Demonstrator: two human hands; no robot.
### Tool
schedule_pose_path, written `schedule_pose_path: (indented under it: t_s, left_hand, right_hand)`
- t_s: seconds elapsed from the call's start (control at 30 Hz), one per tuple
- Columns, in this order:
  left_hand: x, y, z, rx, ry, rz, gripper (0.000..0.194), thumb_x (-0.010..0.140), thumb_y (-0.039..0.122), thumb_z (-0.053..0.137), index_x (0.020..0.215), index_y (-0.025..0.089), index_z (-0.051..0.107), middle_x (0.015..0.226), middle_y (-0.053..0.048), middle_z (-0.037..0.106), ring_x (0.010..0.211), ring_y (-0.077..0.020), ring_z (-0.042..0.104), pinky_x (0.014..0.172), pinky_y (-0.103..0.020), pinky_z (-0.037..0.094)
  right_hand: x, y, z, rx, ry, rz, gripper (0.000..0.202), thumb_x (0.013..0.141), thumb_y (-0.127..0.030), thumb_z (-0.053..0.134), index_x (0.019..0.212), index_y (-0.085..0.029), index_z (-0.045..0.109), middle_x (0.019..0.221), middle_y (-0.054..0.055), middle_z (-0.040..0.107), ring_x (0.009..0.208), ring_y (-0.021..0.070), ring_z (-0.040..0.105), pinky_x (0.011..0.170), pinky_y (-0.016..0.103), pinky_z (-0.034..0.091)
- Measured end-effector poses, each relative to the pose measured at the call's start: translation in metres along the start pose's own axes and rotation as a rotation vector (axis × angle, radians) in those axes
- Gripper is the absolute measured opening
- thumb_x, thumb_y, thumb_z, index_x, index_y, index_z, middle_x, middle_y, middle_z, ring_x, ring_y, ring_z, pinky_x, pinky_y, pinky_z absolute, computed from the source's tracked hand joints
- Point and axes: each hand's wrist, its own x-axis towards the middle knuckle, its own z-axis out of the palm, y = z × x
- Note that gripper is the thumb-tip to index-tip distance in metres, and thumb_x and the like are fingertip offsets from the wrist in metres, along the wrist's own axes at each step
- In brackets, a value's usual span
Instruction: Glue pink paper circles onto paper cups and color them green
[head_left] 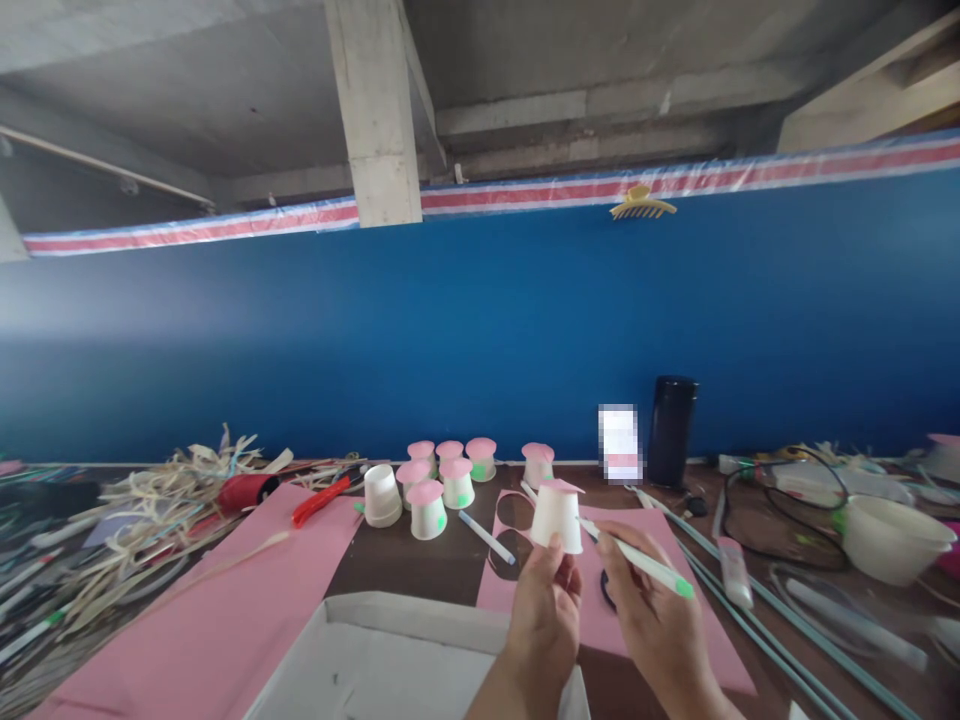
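Note:
An upside-down white paper cup (557, 520) with a pink paper disc on top is held up by my left hand (546, 610), fingers round its lower part. My right hand (660, 610) grips a white marker (645, 567) with a green end; its tip is at the cup's right side. Behind and to the left stand several similar cups (427, 512) with pink tops, some with green marks. Beside them are stacked white cups (382, 497) with no pink top. Another pink-topped cup (538, 465) stands behind the held one. A marker with a blue-grey end (487, 538) lies on the table.
A white box (405, 610) sits at the front, next to pink paper (202, 610). Red scissors or a cutter (321, 500) and tangled strips (180, 500) are left. Right are a black bottle (671, 430), a white bowl (896, 540), tubes and cables. A blue partition (450, 330) stands behind.

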Motion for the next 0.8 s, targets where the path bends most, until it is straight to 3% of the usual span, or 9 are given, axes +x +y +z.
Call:
schedule_pose_path:
  t_s: [0.17,0.5,0.8]
  left_hand:
    - [-0.0003,-0.0013,0.0005,-0.012,0.018,-0.001,0.023,0.068,0.019,0.075,0.088,0.014,0.064,0.09,-0.005,0.059,0.071,-0.0081,0.053,0.065,-0.018,0.045]
    - [-0.0078,-0.0026,0.0056,0.052,-0.011,0.044,0.02,0.069,0.021,0.073,0.084,0.013,0.063,0.082,-0.004,0.058,0.071,-0.0105,0.054,0.068,-0.021,0.046]
    - [-0.006,-0.0014,0.0056,-0.043,0.046,0.014,0.016,0.072,0.014,0.07,0.085,0.013,0.061,0.087,-0.005,0.058,0.07,-0.0079,0.054,0.065,-0.018,0.048]
  right_hand:
    - [-0.0001,0.0029,0.0002,-0.04,0.016,-0.047,0.024,0.087,-0.035,0.053,0.103,-0.02,0.062,0.101,0.008,0.068,0.088,0.0198,0.065,0.077,0.029,0.053]
    - [-0.0008,0.0018,0.001,-0.159,-0.029,-0.103,0.024,0.088,-0.034,0.052,0.104,-0.021,0.064,0.096,0.006,0.069,0.08,0.0182,0.065,0.073,0.028,0.052]
    - [0.0022,-0.0001,-0.0013,-0.176,0.047,-0.082,0.024,0.087,-0.037,0.052,0.099,-0.021,0.064,0.09,0.005,0.07,0.079,0.0192,0.066,0.069,0.027,0.052]
